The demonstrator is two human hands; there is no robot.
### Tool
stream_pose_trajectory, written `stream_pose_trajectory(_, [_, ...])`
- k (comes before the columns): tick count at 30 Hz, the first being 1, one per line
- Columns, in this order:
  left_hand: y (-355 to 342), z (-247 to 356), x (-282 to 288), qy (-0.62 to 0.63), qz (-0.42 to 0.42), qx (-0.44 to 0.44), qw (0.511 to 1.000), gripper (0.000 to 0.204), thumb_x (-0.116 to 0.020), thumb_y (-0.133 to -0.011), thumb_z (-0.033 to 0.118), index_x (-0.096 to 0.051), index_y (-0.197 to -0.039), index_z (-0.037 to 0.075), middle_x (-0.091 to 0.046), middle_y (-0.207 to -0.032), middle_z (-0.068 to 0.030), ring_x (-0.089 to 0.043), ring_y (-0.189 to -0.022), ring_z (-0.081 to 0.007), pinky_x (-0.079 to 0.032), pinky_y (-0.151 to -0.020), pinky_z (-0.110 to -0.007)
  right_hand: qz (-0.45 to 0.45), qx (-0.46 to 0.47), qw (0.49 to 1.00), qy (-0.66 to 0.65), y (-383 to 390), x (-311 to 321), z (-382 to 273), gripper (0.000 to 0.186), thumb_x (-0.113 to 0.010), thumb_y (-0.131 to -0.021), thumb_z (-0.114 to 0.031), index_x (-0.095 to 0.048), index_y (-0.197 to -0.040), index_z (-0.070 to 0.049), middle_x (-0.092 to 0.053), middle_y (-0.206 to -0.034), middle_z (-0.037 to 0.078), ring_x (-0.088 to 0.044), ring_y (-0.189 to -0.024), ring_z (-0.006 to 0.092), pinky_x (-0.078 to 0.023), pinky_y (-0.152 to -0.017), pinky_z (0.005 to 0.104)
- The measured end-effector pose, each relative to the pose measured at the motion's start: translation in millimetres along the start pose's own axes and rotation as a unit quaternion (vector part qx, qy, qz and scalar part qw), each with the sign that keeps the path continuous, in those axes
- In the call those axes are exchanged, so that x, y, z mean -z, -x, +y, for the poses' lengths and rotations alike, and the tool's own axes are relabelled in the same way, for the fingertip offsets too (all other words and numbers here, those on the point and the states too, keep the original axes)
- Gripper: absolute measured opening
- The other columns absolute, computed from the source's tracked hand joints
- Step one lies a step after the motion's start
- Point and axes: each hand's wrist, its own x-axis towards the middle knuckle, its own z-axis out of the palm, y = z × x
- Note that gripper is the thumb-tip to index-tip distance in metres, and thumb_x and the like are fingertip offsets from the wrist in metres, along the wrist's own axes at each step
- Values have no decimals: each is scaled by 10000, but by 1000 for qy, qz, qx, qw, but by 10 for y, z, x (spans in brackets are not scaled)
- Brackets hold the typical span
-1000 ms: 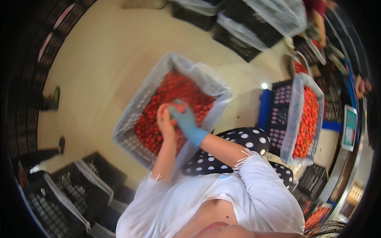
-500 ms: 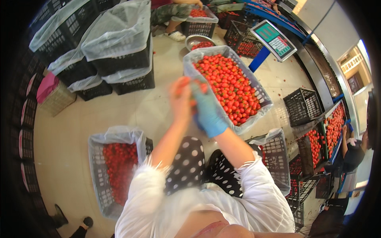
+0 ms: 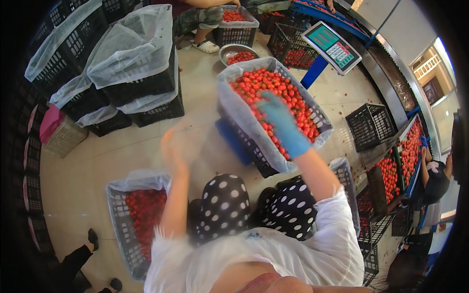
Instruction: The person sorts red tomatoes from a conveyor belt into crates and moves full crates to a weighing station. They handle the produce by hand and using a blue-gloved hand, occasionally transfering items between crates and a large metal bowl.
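In front of me a black crate [image 3: 251,155] lined with clear plastic film holds many small red tomatoes [image 3: 273,83]. It rests on a scale with a blue platform [image 3: 230,141]. My right hand [image 3: 283,124], in a blue glove, reaches over these tomatoes with its fingers stretched out at their surface; the fingertips are somewhat blurred. My bare left hand [image 3: 180,149] is off to the left over the floor, strongly smeared by motion. A reddish patch shows at its fingers, too blurred to name. Nearest below it is a grey lined crate [image 3: 119,215] of darker red tomatoes.
The scale's display [image 3: 333,48] stands on a blue post behind the crate. Lined black crates [image 3: 141,73] are stacked at left. A metal bowl [image 3: 227,51] of tomatoes sits beyond. Another person's foot [image 3: 206,46] is near it. At right are an open black crate [image 3: 370,127] and a sorting line.
My hands were together in front of the crate, with red tomatoes at the fingers. Now they are apart: the left has swung left, the right has moved over the tomatoes.
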Motion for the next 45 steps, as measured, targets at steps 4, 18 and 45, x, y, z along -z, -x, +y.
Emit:
stream_pose_trajectory(4, [635, 1027, 1806, -393, 323, -127, 851, 363, -493, -891, 195, -503, -1115, -90, -532, -1159, -199, -518, -1039, -268, -408, -919, -341, -257, -60, 964, 21, 607, -2217, 914, 372, -586, -817, -196, -535, -1140, -21, -577, -1071, 64, -533, -959, 163, -422, -852, 294])
stream_pose_trajectory(18, [1048, 1287, 3295, -618, 439, 151, 634, 677, -548, -794, 493, -350, -1343, 152, -375, -1312, -218, -395, -1188, -372, -354, -955, -443, -55, -189, 974, 111, 1156, -3810, 4288, 411, -629, -785, -200, -520, -1114, 20, -567, -1141, 108, -534, -1023, 218, -423, -871, 290])
stream_pose_trajectory(45, [1085, 1079, 3200, -504, 424, 140, 739, 593, -601, -790, 457, -480, -1245, 95, -213, -1400, -169, -320, -1240, -309, -304, -995, -393, -153, -334, 930, 19, 1469, -4108, 3874, 742, -667, -769, -427, -363, -1320, -33, -406, -1318, 78, -348, -1203, 187, -290, -987, 301])
